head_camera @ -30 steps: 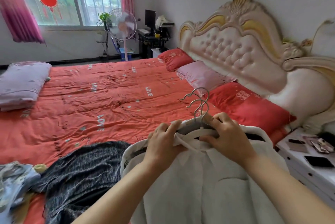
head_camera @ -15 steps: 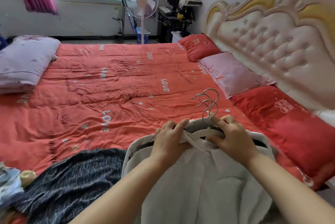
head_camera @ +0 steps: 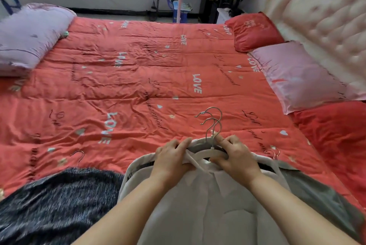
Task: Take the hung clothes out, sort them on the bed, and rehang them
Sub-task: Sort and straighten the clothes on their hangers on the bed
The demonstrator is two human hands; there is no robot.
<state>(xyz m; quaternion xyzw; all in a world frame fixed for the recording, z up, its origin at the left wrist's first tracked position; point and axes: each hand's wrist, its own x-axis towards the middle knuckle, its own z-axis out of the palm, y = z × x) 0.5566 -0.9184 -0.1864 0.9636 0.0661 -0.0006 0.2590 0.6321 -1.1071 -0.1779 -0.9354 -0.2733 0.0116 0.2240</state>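
White shirt (head_camera: pixel 198 205), smooth woven cloth on stacked white plastic hangers (head_camera: pixel 210 150) with curved wire hooks, lies at 6 o'clock on the red quilted bed (head_camera: pixel 138 78). Left hand (head_camera: pixel 170 157) pinches the collar; right hand (head_camera: pixel 235 155) grips the hanger necks. Speckled dark knit (head_camera: pixel 55 201) at 8 o'clock. Both grips are as they were before; the view has tipped downward.
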